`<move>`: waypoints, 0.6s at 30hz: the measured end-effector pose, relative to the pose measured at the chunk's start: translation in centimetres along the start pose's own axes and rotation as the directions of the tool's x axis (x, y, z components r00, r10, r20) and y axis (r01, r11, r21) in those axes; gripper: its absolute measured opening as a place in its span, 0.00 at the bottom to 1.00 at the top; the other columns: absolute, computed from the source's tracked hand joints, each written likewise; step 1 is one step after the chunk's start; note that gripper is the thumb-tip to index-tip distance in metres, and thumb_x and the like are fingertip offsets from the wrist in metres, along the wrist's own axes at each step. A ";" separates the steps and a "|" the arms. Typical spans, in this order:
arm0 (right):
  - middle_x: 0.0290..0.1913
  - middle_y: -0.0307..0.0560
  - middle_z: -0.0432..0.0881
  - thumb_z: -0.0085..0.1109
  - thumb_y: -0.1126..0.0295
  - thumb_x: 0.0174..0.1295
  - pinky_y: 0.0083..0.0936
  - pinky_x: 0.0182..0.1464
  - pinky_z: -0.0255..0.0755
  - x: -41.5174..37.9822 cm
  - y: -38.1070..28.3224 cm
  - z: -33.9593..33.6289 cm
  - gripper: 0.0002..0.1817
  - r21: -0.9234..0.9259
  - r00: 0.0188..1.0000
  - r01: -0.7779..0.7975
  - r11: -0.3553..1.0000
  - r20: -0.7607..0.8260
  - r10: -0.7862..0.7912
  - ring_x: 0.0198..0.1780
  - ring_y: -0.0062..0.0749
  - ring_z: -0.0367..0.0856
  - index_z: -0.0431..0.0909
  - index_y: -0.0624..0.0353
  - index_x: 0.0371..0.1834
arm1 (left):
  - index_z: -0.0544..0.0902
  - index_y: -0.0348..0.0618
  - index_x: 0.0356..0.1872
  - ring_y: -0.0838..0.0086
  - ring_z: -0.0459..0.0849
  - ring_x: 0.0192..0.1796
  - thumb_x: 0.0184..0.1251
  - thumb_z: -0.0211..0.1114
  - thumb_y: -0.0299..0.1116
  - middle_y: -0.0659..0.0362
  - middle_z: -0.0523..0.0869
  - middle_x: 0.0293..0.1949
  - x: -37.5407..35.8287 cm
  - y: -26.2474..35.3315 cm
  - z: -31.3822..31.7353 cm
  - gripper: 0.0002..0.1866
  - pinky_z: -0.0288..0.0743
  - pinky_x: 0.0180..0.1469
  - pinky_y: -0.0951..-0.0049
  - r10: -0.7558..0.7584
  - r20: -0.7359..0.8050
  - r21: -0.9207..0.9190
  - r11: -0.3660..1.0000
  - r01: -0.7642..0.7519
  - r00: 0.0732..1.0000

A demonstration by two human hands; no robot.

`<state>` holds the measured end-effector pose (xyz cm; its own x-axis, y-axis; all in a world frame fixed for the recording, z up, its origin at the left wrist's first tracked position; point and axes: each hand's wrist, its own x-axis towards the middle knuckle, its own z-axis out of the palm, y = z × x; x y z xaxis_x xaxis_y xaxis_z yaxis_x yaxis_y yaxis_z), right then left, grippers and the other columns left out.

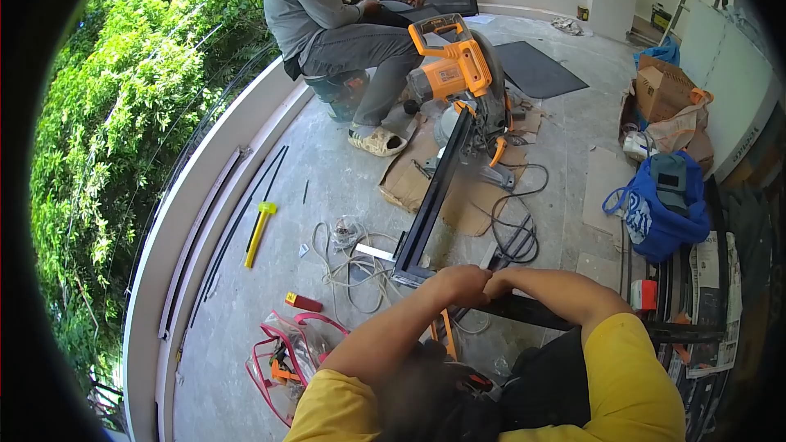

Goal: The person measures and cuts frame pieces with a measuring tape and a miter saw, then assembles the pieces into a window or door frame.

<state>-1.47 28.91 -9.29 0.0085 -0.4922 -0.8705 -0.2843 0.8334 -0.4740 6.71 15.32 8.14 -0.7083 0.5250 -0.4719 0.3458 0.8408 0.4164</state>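
Note:
My left hand (463, 283) and my right hand (501, 281) meet in front of me, fingers closed. What they grip is mostly hidden; a thin grey piece pokes out just beyond them. Beneath my right forearm runs a dark bar (532, 311). Ahead, a long black metal profile (440, 188) reaches from near my left hand to the orange miter saw (458, 65). By its near end lies a short white strip (374, 252). An orange-handled tool (444, 334) shows below my left wrist.
Two people sit behind the saw, one on a bucket (337, 94). Cables (524, 229) loop across the floor. At left lie a yellow tool (259, 233), a red box (304, 302) and a clear pink-trimmed bag (286, 352). A blue bag (667, 209) and cardboard box (665, 90) stand right.

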 end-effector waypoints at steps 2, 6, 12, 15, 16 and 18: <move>0.51 0.52 0.78 0.47 0.53 0.61 0.45 0.50 0.72 0.0 -0.3 -0.3 0.27 -0.013 1.000 0.005 1.000 -0.008 -0.005 0.48 0.40 0.78 0.70 0.60 0.57 | 0.71 0.35 0.59 0.49 0.79 0.51 0.57 0.64 0.45 0.39 0.81 0.45 -0.1 0.0 0.1 0.32 0.72 0.53 0.59 0.015 -0.023 -0.004 1.000 -0.015 1.000; 0.51 0.52 0.78 0.47 0.53 0.61 0.45 0.50 0.72 0.2 -0.4 -0.2 0.27 -0.026 1.000 0.009 1.000 -0.019 -0.010 0.48 0.41 0.78 0.70 0.60 0.57 | 0.70 0.35 0.59 0.50 0.79 0.52 0.57 0.64 0.45 0.40 0.81 0.46 -0.1 0.2 0.0 0.32 0.72 0.54 0.59 -0.003 -0.001 -0.009 1.000 0.003 1.000; 0.51 0.52 0.78 0.48 0.52 0.61 0.45 0.50 0.72 0.3 -0.3 0.0 0.27 -0.036 0.999 0.015 0.999 -0.032 -0.016 0.49 0.41 0.78 0.70 0.60 0.57 | 0.70 0.35 0.59 0.50 0.78 0.53 0.57 0.63 0.46 0.40 0.80 0.47 0.0 0.1 0.1 0.32 0.72 0.54 0.59 0.009 -0.007 -0.004 1.000 -0.009 1.000; 0.51 0.52 0.78 0.48 0.52 0.61 0.45 0.50 0.72 0.4 -0.4 -0.1 0.27 -0.040 0.999 0.018 0.999 -0.038 -0.019 0.49 0.41 0.78 0.70 0.60 0.58 | 0.70 0.35 0.59 0.49 0.78 0.53 0.57 0.64 0.46 0.40 0.81 0.47 0.1 0.1 0.0 0.32 0.72 0.54 0.59 0.002 0.008 -0.003 1.000 -0.002 1.000; 0.51 0.52 0.78 0.48 0.52 0.61 0.45 0.50 0.72 0.3 -0.3 -0.1 0.27 -0.042 0.999 0.019 0.999 -0.040 -0.021 0.49 0.41 0.78 0.70 0.60 0.58 | 0.70 0.35 0.59 0.49 0.78 0.53 0.58 0.64 0.45 0.40 0.81 0.47 0.0 0.2 -0.1 0.32 0.71 0.54 0.59 0.000 0.023 0.001 1.000 0.000 1.000; 0.52 0.52 0.78 0.48 0.52 0.61 0.45 0.50 0.72 0.5 -0.3 0.1 0.27 -0.047 0.999 0.021 0.999 -0.047 -0.024 0.49 0.41 0.78 0.70 0.60 0.58 | 0.70 0.34 0.59 0.49 0.78 0.52 0.58 0.63 0.45 0.40 0.81 0.46 0.1 0.2 -0.1 0.32 0.71 0.54 0.59 -0.003 0.037 0.007 1.000 0.003 0.999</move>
<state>-1.27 28.43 -9.54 -0.0298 -0.5230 -0.8518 -0.3292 0.8098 -0.4857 6.65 15.45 8.28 -0.6863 0.5271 -0.5012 0.3482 0.8431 0.4098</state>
